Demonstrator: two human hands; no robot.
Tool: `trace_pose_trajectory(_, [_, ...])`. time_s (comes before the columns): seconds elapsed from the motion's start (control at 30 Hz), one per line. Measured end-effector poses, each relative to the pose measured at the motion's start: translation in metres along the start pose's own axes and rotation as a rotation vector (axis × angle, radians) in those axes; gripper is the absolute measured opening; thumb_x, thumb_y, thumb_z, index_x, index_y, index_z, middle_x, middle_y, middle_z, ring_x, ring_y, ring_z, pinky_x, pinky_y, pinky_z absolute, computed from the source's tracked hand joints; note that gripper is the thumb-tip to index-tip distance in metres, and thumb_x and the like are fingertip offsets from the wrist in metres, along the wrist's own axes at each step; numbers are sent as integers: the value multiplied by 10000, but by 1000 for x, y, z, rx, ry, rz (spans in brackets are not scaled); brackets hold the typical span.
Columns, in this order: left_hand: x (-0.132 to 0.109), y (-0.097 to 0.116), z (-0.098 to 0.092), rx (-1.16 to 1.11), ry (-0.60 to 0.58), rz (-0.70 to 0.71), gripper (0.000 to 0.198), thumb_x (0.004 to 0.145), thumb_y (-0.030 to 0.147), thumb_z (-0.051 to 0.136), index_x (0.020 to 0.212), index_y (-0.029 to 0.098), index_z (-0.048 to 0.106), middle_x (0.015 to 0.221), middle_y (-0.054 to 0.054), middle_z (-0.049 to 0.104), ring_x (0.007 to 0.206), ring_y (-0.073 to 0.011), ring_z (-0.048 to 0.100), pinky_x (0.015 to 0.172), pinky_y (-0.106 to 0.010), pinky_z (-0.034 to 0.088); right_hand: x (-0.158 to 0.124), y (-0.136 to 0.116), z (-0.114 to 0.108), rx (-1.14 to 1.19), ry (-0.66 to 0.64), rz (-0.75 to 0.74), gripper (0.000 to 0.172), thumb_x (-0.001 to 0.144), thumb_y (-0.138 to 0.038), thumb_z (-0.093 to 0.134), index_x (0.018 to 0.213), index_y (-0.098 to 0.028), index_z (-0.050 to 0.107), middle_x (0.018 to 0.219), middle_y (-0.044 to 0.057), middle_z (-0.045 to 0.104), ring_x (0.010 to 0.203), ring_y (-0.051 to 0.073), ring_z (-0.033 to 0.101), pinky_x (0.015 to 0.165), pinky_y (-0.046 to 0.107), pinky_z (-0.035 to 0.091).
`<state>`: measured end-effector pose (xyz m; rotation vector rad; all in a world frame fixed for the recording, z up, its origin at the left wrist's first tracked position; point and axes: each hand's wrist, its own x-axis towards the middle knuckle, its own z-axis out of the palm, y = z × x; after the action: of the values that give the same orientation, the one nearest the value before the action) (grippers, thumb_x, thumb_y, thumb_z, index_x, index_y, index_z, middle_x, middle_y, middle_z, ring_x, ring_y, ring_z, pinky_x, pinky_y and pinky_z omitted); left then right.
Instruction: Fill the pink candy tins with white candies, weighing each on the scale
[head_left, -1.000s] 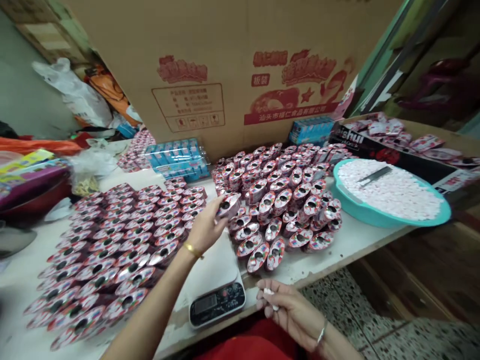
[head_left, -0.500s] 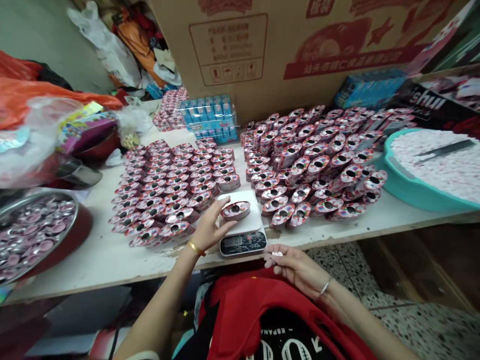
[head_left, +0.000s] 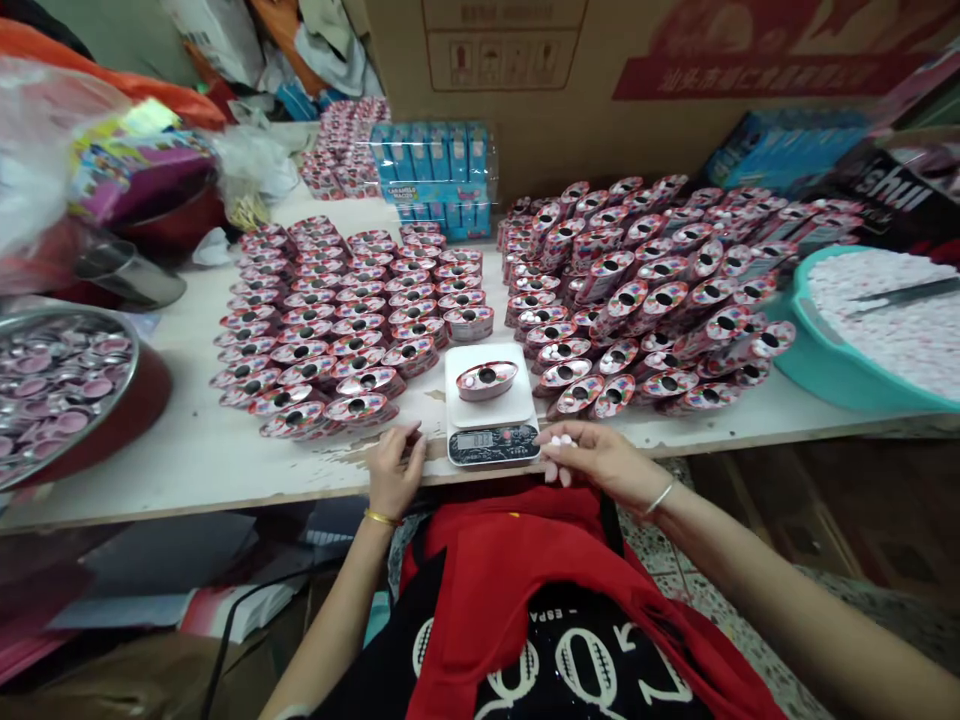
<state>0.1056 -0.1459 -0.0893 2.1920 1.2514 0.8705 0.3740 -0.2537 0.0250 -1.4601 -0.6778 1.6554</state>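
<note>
- We saw a few small, pale pink-and-white candies pinched in the right hand, the thumb closed against the fingers, with the hand just above the table's front edge.
- The left hand lay open and empty, its fingers loosely curled and touching the table edge, with a gold bracelet at the wrist.
- Between the hands stood a digital kitchen scale with a smooth white platform and a dark control panel.
- An oval tin, printed in glossy pink and red with a round hole in its top, lay on that platform, just beyond the right hand's pinch.
- Matching oval tins stood in tight, neat rows left of the scale, and a denser, more jumbled mass lay to its right.
- Further right, a teal plastic basin brimmed with more candies, and a dark flat scoop lay on top.
- At the far left, a round steel tray held shiny pink discs.
- Behind everything, blue packs in clear film stood against a printed cardboard carton.
- The white tabletop looked chipped and worn along its front edge.
</note>
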Motion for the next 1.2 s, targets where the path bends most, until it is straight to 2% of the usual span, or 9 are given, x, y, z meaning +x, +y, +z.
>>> trace_pose_trajectory(0.1, [0, -2, 3, 25, 19, 34, 246, 875, 321, 465, 1038, 167, 566, 831, -52, 579, 771, -152, 548, 717, -288, 458, 18, -28, 4, -159, 13, -135, 321, 693, -356, 690, 874, -114, 580, 574, -10, 600, 477, 69, 507, 502, 210, 397])
trace_pose_trajectory(0.27, [0, -5, 4, 67, 23, 70, 238, 877, 314, 459, 1039, 174, 562, 823, -56, 585, 777, -165, 553, 730, -302, 455, 51, -67, 22, -509, 62, -258, 106, 787, -195, 567, 859, -119, 589, 516, -35, 543, 433, 63, 467, 468, 196, 371])
trace_pose_trajectory(0.4, [0, -7, 5, 73, 34, 87, 228, 880, 303, 451, 1037, 179, 559, 829, -61, 586, 789, -172, 556, 753, -313, 457, 77, -77, 32, -888, 112, -378, 81, 781, -119, 567, 837, -121, 625, 541, -27, 533, 509, 83, 497, 539, 211, 374])
trace_pose_trajectory(0.57, [0, -7, 5, 79, 37, 104, 223, 880, 279, 453, 1050, 173, 550, 850, -71, 586, 811, -179, 552, 775, -319, 452, 93, -76, 36, -1240, 157, -462, 145, 742, -110, 628, 885, -114, 649, 709, 24, 565, 647, 111, 492, 649, 236, 367])
trace_pose_trajectory(0.67, [0, -7, 4, 84, 36, 108, 218, 876, 271, 460, 1047, 172, 551, 848, -70, 589, 811, -179, 551, 772, -317, 451, 96, -76, 38, -1290, 149, -478, 162, 747, -83, 608, 902, -105, 648, 813, 60, 575, 721, 131, 497, 683, 243, 366])
trace_pose_trajectory(0.8, [1, -5, 4, 93, 32, 106, 227, 878, 281, 450, 1049, 173, 553, 855, -73, 593, 818, -182, 553, 778, -321, 451, 96, -74, 39, -1254, 128, -522, 129, 776, -50, 546, 838, -102, 646, 812, 63, 572, 745, 138, 497, 712, 252, 368])
trace_pose_trajectory(0.93, [1, -4, 4, 96, 24, 95, 229, 880, 285, 447, 1047, 170, 553, 845, -70, 591, 814, -182, 551, 776, -320, 451, 94, -73, 37, -1237, 86, -563, 174, 798, -40, 507, 883, -88, 651, 842, 77, 583, 793, 145, 508, 763, 259, 369])
trace_pose_trajectory(1.1, [1, -4, 5, 112, 9, 82, 225, 881, 294, 445, 1034, 175, 558, 840, -68, 591, 806, -185, 553, 780, -327, 447, 96, -72, 37, -1252, 100, -544, 144, 781, -57, 542, 867, -95, 651, 799, 57, 555, 757, 138, 487, 728, 257, 373])
trace_pose_trajectory(1.2, [1, -3, 6, 122, 7, 81, 226, 881, 294, 446, 1035, 173, 559, 842, -70, 589, 814, -187, 552, 777, -322, 447, 95, -75, 38, -1216, 115, -570, 166, 775, -59, 555, 915, -89, 639, 840, 60, 544, 760, 134, 484, 725, 253, 384])
